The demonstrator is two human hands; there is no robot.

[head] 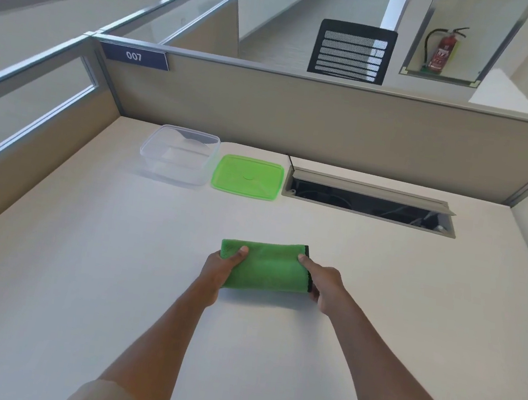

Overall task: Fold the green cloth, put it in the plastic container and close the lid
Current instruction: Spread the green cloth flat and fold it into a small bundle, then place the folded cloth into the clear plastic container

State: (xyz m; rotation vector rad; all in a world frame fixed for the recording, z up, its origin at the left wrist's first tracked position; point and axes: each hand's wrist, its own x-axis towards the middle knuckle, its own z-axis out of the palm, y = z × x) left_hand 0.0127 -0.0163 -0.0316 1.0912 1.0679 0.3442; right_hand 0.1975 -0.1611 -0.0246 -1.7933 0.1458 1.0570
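Observation:
The green cloth (pixel 265 267) lies folded into a thick rectangle in the middle of the white desk (pixel 113 264), its black-trimmed edge on the right. My left hand (pixel 220 269) grips its left end, thumb on top. My right hand (pixel 324 283) holds the right end, with the forefinger resting on the cloth. Farther back stands the clear plastic container (pixel 177 156), uncovered and with nothing in it. Its green lid (pixel 248 177) lies flat on the desk just to the container's right.
An open cable hatch (pixel 370 200) is sunk into the desk to the right of the lid. Beige partition panels (pixel 300 114) wall the desk at the back and on both sides. A black office chair (pixel 353 50) stands beyond the partition.

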